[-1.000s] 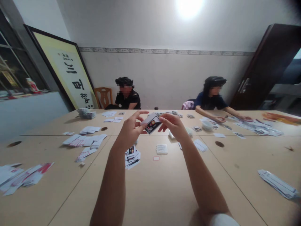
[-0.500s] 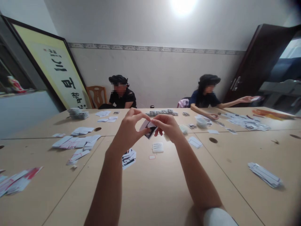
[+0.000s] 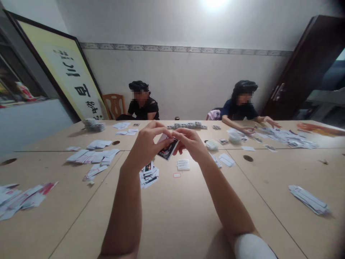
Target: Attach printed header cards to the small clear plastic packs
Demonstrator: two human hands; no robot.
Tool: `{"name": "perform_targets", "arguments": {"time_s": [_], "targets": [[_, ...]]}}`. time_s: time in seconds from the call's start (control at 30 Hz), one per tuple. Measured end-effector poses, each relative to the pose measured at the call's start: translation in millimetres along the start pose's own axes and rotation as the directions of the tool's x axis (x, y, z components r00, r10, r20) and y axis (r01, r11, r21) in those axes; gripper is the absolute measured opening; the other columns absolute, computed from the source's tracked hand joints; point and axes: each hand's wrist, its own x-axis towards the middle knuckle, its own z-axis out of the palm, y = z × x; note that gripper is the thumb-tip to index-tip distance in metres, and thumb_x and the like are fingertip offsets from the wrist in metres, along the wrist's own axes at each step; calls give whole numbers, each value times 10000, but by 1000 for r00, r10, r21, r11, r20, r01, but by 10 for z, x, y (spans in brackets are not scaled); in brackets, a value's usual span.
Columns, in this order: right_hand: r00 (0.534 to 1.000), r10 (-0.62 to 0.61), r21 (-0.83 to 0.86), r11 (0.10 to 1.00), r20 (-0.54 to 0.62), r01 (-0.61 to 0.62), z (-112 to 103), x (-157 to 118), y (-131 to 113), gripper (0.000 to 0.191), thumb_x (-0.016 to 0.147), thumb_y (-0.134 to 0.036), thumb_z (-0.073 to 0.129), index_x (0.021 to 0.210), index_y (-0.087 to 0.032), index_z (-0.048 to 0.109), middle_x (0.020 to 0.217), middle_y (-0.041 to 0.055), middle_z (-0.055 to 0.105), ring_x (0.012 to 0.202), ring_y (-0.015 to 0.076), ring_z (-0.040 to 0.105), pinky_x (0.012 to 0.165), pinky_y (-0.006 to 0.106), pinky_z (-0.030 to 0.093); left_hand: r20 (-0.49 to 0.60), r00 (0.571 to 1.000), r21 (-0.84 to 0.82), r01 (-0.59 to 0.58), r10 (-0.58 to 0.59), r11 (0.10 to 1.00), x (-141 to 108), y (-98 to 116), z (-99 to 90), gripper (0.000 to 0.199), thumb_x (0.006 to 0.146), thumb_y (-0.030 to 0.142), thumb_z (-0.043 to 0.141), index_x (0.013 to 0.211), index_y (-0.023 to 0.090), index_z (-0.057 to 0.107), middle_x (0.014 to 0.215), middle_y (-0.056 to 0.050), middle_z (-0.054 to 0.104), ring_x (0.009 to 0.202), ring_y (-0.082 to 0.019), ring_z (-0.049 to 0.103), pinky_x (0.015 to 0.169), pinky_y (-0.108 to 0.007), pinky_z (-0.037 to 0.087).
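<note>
Between my two hands, above the table, is a small black printed card [image 3: 167, 152] with a white edge. My left hand [image 3: 147, 143] pinches it from the left with thumb and fingers. On the opposite side, my right hand [image 3: 192, 143] has its thumb and fingertips closed on the upper right corner. Below my left wrist lies a loose pile of similar black-and-white cards [image 3: 149, 176], partly hidden by the forearm. A clear plastic case [image 3: 183, 164] sits below my right hand, with a small red-bordered label [image 3: 176, 175] in front of it.
White paper pieces [image 3: 90, 156] lie in stacks to the left, and a bundle of white strips [image 3: 308, 199] to the right. Small packs [image 3: 188, 125] line the far side. Across the table sit two people; one reaches over a paper heap [image 3: 291, 137].
The card now shows more of its black printed face, tilted between my hands. The person at far right has brought an outstretched arm back to the paper heap. My view has shifted slightly.
</note>
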Motion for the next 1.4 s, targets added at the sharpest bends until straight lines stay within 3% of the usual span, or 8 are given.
{"name": "perform_targets", "arguments": {"time_s": [0.17,0.3,0.4,0.63,0.73,0.9,1.2,1.4], "targets": [[997,79,-35,996,-16,-80,34,131,232,439,937,-604,574,863,-178,649,641,18,707,452,97,665,366,167,378,-213,972,-70,85,-99,994,-27,-114,-125,98,846,317,754,848,220,741,973,-40,642,983,-213,635,893,-378,524],[993,120,-104,987,-5,-120,55,189,371,410,958,-561,566,859,-173,655,651,21,699,449,91,657,370,174,377,-472,860,-236,90,-195,968,-70,-214,-255,99,792,310,795,808,229,740,988,-48,645,994,-208,645,869,-360,559],[994,103,-118,988,21,-100,92,154,336,358,933,-525,625,860,-176,657,664,10,699,461,87,659,378,174,377,-549,804,-247,105,-228,963,-105,-259,-328,85,753,292,831,767,250,759,960,-43,663,967,-206,656,847,-350,562],[964,-267,-35,963,16,267,159,-32,104,322,943,-402,652,1241,-282,628,901,-19,717,548,82,688,445,208,439,-290,929,-267,155,-232,951,-83,-223,-238,137,712,345,869,752,233,801,914,-48,654,920,-215,646,880,-406,551],[949,-315,-110,943,-7,313,141,-74,67,333,915,-347,693,1241,-291,653,928,-20,708,574,88,695,476,222,472,-178,961,-261,159,-210,952,-59,-171,-169,136,751,359,843,779,235,799,932,-53,655,938,-224,644,898,-432,549],[955,-294,-164,945,-38,284,122,-77,56,166,888,-329,711,1016,-223,713,891,-2,760,594,112,731,487,224,502,-110,966,-260,197,-232,945,-52,-114,-139,161,782,398,826,813,247,780,952,-47,661,980,-236,635,961,-501,524],[936,-349,-239,914,-51,328,124,-95,12,89,844,-282,781,867,-220,721,787,-26,744,617,112,721,559,232,579,-88,974,-241,183,-209,953,-60,-79,-158,156,792,403,827,827,265,764,955,-26,682,981,-220,637,975,-485,520],[924,-378,-300,890,-60,344,94,-85,28,89,869,-282,754,808,-219,767,783,-16,752,631,117,726,584,247,603,-167,966,-262,148,-195,954,-80,-37,-174,107,814,334,809,829,249,745,925,-11,683,978,-197,641,960,-433,536]]}}
